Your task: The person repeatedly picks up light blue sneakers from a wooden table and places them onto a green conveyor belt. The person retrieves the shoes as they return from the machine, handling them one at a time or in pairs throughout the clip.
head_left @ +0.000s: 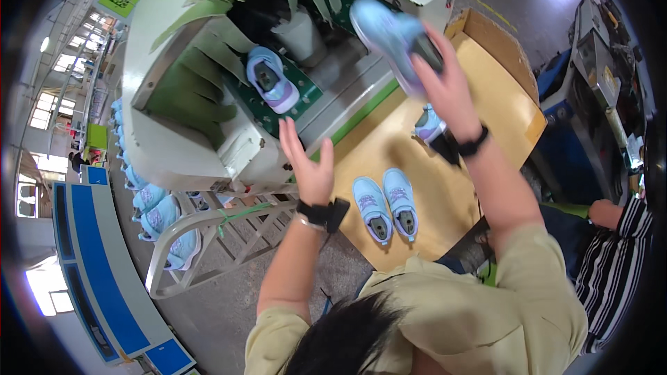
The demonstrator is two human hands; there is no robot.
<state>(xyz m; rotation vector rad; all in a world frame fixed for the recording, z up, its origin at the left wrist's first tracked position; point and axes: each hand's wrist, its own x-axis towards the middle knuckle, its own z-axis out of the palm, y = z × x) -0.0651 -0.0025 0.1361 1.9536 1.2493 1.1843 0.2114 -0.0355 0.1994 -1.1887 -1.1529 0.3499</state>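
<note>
My right hand [450, 90] grips a light blue and lilac sneaker [389, 31] by its heel end, held up in front of the machine and blurred by motion. My left hand [310, 168] is empty, fingers apart, just below another light blue sneaker [272, 82]. That sneaker stands on a green perforated belt [243, 101] in the machine's opening. On the tan tabletop [445, 187] a left sneaker [372, 210] and a right sneaker [399, 201] stand side by side. One more sneaker [429, 123] shows partly behind my right wrist.
Green strip curtains [201, 62] hang around the opening of the white machine [174, 21]. A metal rack [229, 232] stands at the left, near several light blue sneakers [163, 219]. Cardboard [497, 48] edges the table's far side. A person in a striped top [618, 264] is at the right.
</note>
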